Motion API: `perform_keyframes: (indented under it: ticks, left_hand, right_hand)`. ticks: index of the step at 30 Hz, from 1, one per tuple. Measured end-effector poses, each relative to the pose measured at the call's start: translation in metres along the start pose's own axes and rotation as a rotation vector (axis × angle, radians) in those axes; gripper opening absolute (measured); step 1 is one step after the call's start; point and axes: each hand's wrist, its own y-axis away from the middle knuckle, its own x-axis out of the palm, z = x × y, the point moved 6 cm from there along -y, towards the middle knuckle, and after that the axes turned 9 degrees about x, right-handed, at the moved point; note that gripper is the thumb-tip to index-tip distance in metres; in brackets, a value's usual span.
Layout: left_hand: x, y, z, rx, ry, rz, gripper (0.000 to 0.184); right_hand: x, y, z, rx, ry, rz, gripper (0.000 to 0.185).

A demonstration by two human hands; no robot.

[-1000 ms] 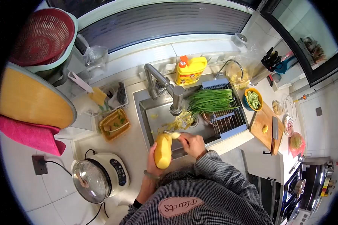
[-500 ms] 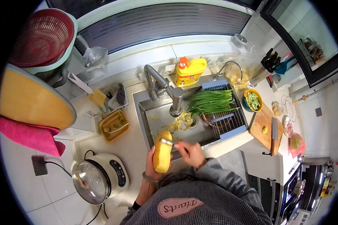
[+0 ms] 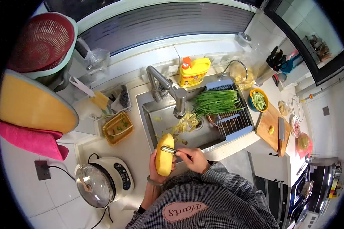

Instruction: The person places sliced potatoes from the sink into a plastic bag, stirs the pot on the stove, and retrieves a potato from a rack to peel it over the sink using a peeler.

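A long yellow peeled vegetable (image 3: 164,158) stands nearly upright at the sink's front edge, with my left hand (image 3: 154,170) wrapped round its lower left side. My right hand (image 3: 196,160) grips a metal peeler (image 3: 169,150), whose head lies against the upper middle of the vegetable. Beyond them, pale peelings (image 3: 186,124) lie in the sink (image 3: 162,110) near the drain. Green stalks (image 3: 218,102) rest on the rack over the sink's right side.
A tap (image 3: 178,101) reaches over the sink, with a yellow bottle (image 3: 195,72) behind. Right are a bowl of green pieces (image 3: 258,100), a cutting board (image 3: 267,128) and a knife (image 3: 281,129). Left are a small basket (image 3: 117,129) and an electric pot (image 3: 95,185).
The peeler has moved from the vegetable's top end down to its upper middle, with my right hand. The vegetable has tilted slightly in my left hand.
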Motion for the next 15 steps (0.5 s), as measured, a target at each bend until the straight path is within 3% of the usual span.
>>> perform_keyframes:
  ticks: [2, 6, 7, 8, 10, 12, 14, 15]
  left_hand:
    - [0.004, 0.000, 0.004, -0.031, 0.026, 0.065, 0.053]
    - [-0.007, -0.007, 0.006, -0.059, 0.109, -0.032, 0.056]
    - [-0.007, -0.004, 0.004, -0.042, 0.062, 0.021, 0.056]
    - [-0.005, -0.002, 0.001, -0.026, 0.013, 0.073, 0.057]
    - [0.008, 0.004, -0.004, -0.007, 0.001, 0.093, 0.057]
    - [0.010, 0.011, -0.004, 0.029, 0.012, 0.090, 0.058]
    - [0.003, 0.000, -0.007, 0.036, -0.009, -0.013, 0.058]
    - [0.006, -0.001, -0.008, 0.038, -0.009, -0.008, 0.058]
  right_hand:
    - [-0.008, -0.003, -0.002, -0.041, 0.129, -0.142, 0.018]
    - [-0.002, -0.018, -0.011, -0.099, 0.303, -0.242, 0.019]
    - [-0.001, -0.028, -0.031, 0.132, 0.444, -0.144, 0.021]
    - [-0.004, -0.031, -0.042, 0.134, 0.442, -0.148, 0.021]
    - [-0.020, -0.033, -0.050, -0.002, 0.273, -0.375, 0.024]
    - [-0.015, -0.025, -0.033, 0.074, 0.121, -0.299, 0.020]
    - [-0.003, -0.009, -0.001, -0.337, -0.146, -0.235, 0.017]
    - [-0.002, -0.007, 0.006, -0.283, -0.109, -0.187, 0.017]
